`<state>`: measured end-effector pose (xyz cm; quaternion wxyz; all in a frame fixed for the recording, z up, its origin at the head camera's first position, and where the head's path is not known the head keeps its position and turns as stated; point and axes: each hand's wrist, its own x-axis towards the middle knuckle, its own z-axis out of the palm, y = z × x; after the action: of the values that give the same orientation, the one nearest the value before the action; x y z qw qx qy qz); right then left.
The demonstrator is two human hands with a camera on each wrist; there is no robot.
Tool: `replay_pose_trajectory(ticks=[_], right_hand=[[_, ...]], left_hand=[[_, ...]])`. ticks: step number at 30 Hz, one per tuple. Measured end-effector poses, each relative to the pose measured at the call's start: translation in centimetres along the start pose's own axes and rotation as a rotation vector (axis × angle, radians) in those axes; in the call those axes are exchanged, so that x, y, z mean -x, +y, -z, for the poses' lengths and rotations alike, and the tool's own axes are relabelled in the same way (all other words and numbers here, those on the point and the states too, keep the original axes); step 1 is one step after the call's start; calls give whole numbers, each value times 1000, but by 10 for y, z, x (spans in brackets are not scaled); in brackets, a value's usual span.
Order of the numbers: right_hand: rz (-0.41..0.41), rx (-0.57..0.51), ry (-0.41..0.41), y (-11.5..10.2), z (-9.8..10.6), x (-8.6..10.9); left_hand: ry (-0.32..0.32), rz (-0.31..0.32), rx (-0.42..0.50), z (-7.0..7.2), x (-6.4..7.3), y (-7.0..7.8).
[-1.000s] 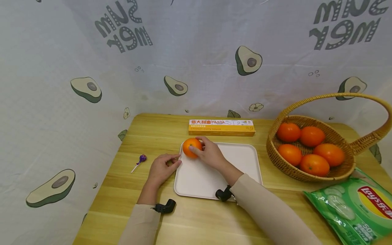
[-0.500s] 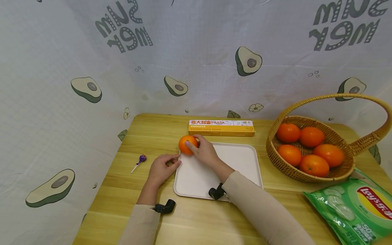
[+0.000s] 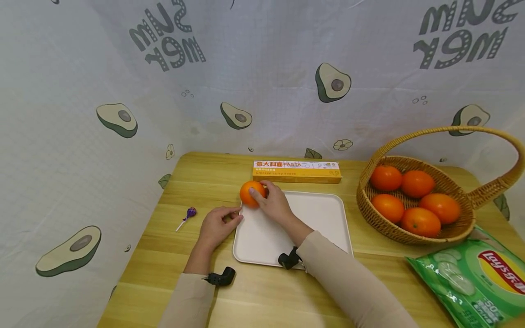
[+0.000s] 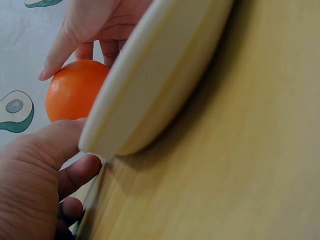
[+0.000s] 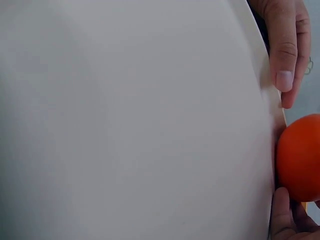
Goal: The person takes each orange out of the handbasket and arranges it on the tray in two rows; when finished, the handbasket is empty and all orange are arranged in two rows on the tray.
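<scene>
An orange [image 3: 251,194] sits at the far left corner of a white rectangular tray [image 3: 287,232]. My right hand [image 3: 275,202] holds it from the right, thumb on the near side and fingers behind. The left hand [image 3: 217,225] rests at the tray's left edge, thumb and index fingertip touching the rim with a gap between them. In the left wrist view, the tray's rim [image 4: 135,80] partly covers the orange [image 4: 75,92]. The right wrist view has the orange [image 5: 302,157] against the tray's edge, cut off by the frame.
Behind the tray lies a yellow and white pasta box [image 3: 297,172]. A wicker basket [image 3: 369,221] with several oranges stands to the right, a green chip bag [image 3: 463,278] in front of it. A purple-wrapped lollipop [image 3: 190,212] lies left on the wooden table [image 3: 164,255].
Over the first half second, my right hand shifted the orange slightly left and away, to the tray's corner. Since then it has hardly moved. The left hand stays put.
</scene>
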<state>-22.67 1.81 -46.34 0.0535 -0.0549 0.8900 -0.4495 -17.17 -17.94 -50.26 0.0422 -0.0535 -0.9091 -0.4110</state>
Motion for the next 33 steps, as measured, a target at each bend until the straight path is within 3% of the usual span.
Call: replay_pose_trajectory(ticks=[10,17,27,33], right_hand=[[-43,-116,-5,4,1,6],[-34,-103,-21,4,12,14],[-115,-89,-10,15,46,32],[-114,-65,1,24,68,48]], left_hand=[[5,-1,-4,-1,0,-1],[7,7,-7,-1,0,0],[-2,22,-11,-1,1,3],[-1,23,-27,-1,0,1]])
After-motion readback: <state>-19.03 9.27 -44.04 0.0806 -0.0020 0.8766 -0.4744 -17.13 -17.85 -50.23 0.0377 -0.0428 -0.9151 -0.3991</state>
